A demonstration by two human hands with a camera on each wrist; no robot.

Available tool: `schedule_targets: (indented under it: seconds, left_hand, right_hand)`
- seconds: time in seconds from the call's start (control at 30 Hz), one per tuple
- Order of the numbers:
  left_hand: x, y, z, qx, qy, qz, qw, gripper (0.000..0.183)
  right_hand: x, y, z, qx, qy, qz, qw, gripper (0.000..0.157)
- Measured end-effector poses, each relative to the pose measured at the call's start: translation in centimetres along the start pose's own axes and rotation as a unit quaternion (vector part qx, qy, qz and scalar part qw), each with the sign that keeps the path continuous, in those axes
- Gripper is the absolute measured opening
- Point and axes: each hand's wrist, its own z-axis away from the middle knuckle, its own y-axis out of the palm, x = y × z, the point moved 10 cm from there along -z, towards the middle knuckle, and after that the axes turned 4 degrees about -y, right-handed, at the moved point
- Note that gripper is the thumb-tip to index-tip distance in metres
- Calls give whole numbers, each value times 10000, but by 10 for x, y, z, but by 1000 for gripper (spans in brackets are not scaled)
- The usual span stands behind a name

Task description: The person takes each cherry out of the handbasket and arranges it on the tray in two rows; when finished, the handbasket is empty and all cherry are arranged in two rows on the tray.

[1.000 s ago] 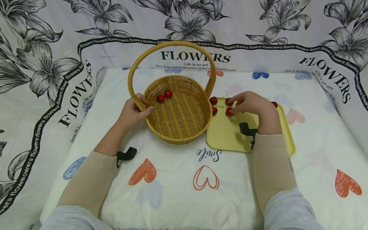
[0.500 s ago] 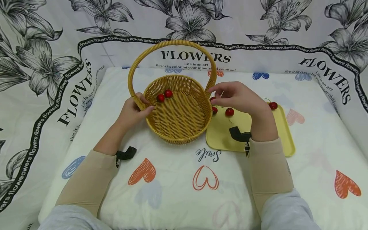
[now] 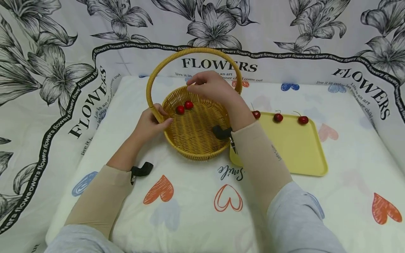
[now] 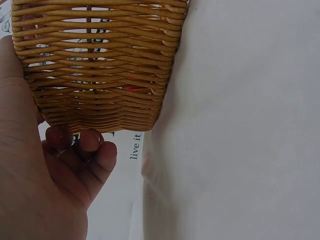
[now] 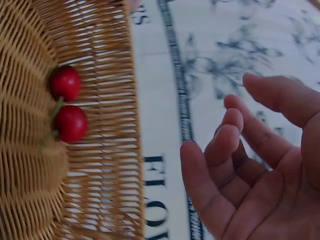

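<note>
A round yellow wicker basket [image 3: 199,140] with a tall hoop handle stands mid-view. My left hand [image 3: 150,121] grips its left side at the handle's foot, thumb over the rim; in the left wrist view, curled fingertips [image 4: 92,142] show beside the weave. Two red cherries [image 5: 70,122] with green stems lie inside against the wall. My right hand [image 3: 215,88] is over the basket's far right rim, reaching under the handle. In the right wrist view its fingers are loosely bent, thumb apart, with nothing visible between them.
Right of the basket lies a yellow tray [image 3: 297,158], partly hidden by my right forearm. Along its far edge sit a cherry [image 3: 302,120], another cherry [image 3: 278,117] and a partly covered cherry [image 3: 256,114]. A white cloth printed with hearts [image 3: 227,198] lies beneath everything.
My right hand has moved left from the cherries on the tray, past the handle's right foot, to over the basket. The left hand keeps its hold on the basket.
</note>
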Motion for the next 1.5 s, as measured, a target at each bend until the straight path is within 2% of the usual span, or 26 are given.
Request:
schedule_targets:
  seconds: [0.17, 0.27, 0.37, 0.47, 0.7, 0.87, 1.0, 1.13, 1.23, 1.37, 1.43, 1.5]
  left_hand:
    - [0, -3, 2, -53, 78, -28, 10000, 17]
    - [0, -2, 4, -27, 154, 22, 9999, 16]
    - [0, 1, 5, 30, 188, 51, 9998, 16]
    - [0, 3, 4, 45, 187, 6, 9998, 17]
    - [-6, 1, 1, 46, 259, 10, 9997, 17]
    - [-7, 0, -1, 7, 214, -20, 9998, 16]
    - [-2, 1, 0, -2, 113, -9, 9999, 15]
    - [0, 2, 1, -22, 80, -56, 10000, 16]
    - [1, 0, 2, -44, 21, -62, 10000, 16]
    - [0, -2, 2, -43, -17, -28, 10000, 17]
    - [-1, -1, 2, -14, 6, -10, 10000, 16]
    - [-2, 0, 1, 24, 36, 20, 10000, 16]
  right_hand:
    - [-12, 42, -38, 569, 367, 305, 9972, 29]
    - [-22, 68, -48, 954, 401, 694, 9922, 31]
    - [-31, 82, -52, 1017, 339, 977, 9894, 34]
    - [-37, 85, -55, 919, 224, 1151, 9888, 36]
    - [-48, 83, -58, 1107, 180, 1446, 9831, 30]
    - [-45, 85, -60, 1222, 58, 1674, 9783, 30]
    - [-45, 86, -57, 1352, 132, 1770, 9748, 27]
    - [-36, 76, -53, 1136, 80, 1725, 9784, 18]
    - [-28, 73, -51, 1014, -1, 1827, 9779, 21]
    - [-31, 86, -46, 1518, 107, 2102, 9657, 36]
    - [-36, 93, -43, 1802, 195, 2129, 9601, 34]
    - [-42, 97, -40, 1919, 242, 2080, 9588, 28]
